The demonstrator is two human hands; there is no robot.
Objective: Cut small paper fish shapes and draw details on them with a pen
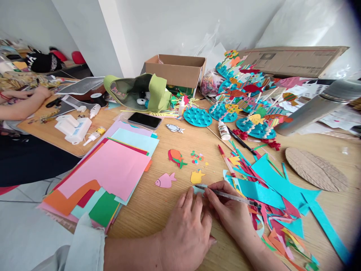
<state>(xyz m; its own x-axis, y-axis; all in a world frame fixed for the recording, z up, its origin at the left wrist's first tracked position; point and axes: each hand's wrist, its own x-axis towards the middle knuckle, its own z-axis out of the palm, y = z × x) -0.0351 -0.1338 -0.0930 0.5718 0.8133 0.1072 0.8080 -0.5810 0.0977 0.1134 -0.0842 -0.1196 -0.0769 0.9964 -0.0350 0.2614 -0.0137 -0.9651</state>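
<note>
My right hand (228, 207) is shut on a slim clear-barrelled pen (231, 196), with its tip at a small turquoise paper piece (199, 190). My left hand (184, 233) lies on the wooden table (158, 226), its fingertips pinning that piece down. Close by lie a yellow paper fish (196, 177), a pink paper fish (165, 180) and a red-and-orange paper fish (176, 158). Turquoise and red paper offcuts (267, 188) spread to the right of my right hand. A stack of coloured paper sheets (107, 173) sits left of my left hand.
A co-worker's hands (25, 96) work at a wooden board far left. Ahead are a black phone (144, 120), a cardboard box (176, 71), a green bag (138, 92), and teal discs (197, 117) bearing paper fish on sticks. A glue bottle (224, 130) stands nearby; a cardboard oval (316, 169) lies right.
</note>
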